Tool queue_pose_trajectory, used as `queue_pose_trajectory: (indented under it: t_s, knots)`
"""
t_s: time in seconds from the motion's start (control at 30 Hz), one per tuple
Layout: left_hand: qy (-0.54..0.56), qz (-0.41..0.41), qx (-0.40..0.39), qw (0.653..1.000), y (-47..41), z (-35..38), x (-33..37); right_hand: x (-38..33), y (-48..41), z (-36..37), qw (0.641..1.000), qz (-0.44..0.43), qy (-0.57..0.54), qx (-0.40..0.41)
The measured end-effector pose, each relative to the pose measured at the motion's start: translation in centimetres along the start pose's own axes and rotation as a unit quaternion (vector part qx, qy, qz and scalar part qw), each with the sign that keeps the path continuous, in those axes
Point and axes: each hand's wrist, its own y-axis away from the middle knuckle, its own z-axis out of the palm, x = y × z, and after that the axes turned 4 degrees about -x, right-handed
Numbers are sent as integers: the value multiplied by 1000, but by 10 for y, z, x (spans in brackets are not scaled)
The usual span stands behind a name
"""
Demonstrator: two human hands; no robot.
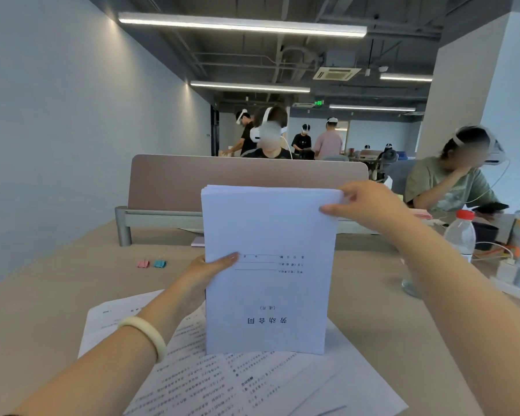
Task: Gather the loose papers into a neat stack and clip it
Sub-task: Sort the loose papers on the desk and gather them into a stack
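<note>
1. a wide beige tabletop is seen across the lower half of the view, with a pale wall along its left side.
2. a brownish partition panel is set upright along the far edge of the tabletop, behind the papers.
3. loose printed sheets are spread flat on the near part of the tabletop, overlapping at different angles.
4. a stack of papers is held upright at the centre, its lower edge resting on the loose sheets; the print on its front page is seen upside down.
5. the stack's left edge is grasped about halfway up by the left hand, the thumb laid across the front page and the other fingers hidden behind the paper.
6. the stack's top right corner is grasped by the right hand, its fingers curled at the top edge and the thumb pressed on the front.
7. a clear plastic bottle with a red cap is stood at the right, well apart from the stack.
8. a pale bracelet is worn on the left wrist.
9. a pink binder clip and a teal binder clip are laid just beside each other on the tabletop, left of the stack and apart from both hands.
</note>
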Motion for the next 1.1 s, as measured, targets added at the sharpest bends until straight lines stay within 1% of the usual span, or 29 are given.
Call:
queue_pose_trajectory:
  t_s: [0.03, 0.07, 0.1, 0.13, 0.17, 0.2, 0.27, 0.37, 0.43, 0.5, 0.57, 0.6, 0.63, 0.7, 0.8, 0.87, 0.93, 0.97, 1.03, 1.1]
  knots:
    - [7, 3, 9, 1000, -1, 1, -1, 14, 2, 12, 985, 9, -171, -6]
    - [12, 6, 22, 1000, -1, 2, -3, 24, 7, 28, 951, 8, -308, -34]
    - [13, 8, 35, 999, -1, 4, -6, 32, 14, 51, 921, 13, -382, -75]
    - [4, 11, 50, 999, 0, 6, -8, 38, 21, 76, 902, 28, -415, -111]
    - [-16, 12, 68, 997, 0, 10, -10, 40, 29, 100, 890, 47, -436, -125]
    - [-38, 18, 91, 995, 1, 14, -10, 42, 33, 121, 875, 70, -466, -106]
    - [-67, 55, 126, 988, 4, 24, -6, 37, 36, 139, 861, 102, -498, -33]
    - [-93, 134, 152, 975, 8, 36, 14, 23, 27, 123, 867, 69, -491, 50]
    - [-99, 134, 138, 976, 12, 40, 23, 18, 25, 111, 870, 40, -486, 69]
    - [-134, 84, 98, 983, 17, 37, 15, 20, 34, 119, 869, 26, -492, 50]
    - [-165, 22, 65, 984, 25, 32, -12, 28, 53, 146, 884, 48, -465, 12]
    - [-168, 6, 68, 983, 28, 30, -26, 31, 62, 159, 893, 65, -446, -4]
    - [-166, 3, 87, 982, 31, 31, -36, 32, 67, 170, 894, 84, -440, -9]
    - [-164, 12, 137, 977, 29, 32, -38, 30, 66, 175, 896, 106, -432, 10]
    - [-178, 45, 155, 971, 29, 25, -13, 19, 46, 157, 910, 101, -402, 12]
    - [-200, 56, 168, 964, 34, 6, 2, 8, 38, 150, 923, 73, -376, -43]
    - [-221, 37, 186, 957, 49, -18, 10, -6, 38, 160, 932, 56, -337, -120]
    - [-235, 17, 196, 952, 60, -27, 11, -14, 41, 170, 934, 59, -317, -151]
    - [-297, -49, 217, 929, 82, -50, 0, -33, 52, 197, 934, 59, -283, -210]
    - [-352, -132, 206, 903, 106, -68, -16, -50, 64, 225, 937, 38, -220, -267]
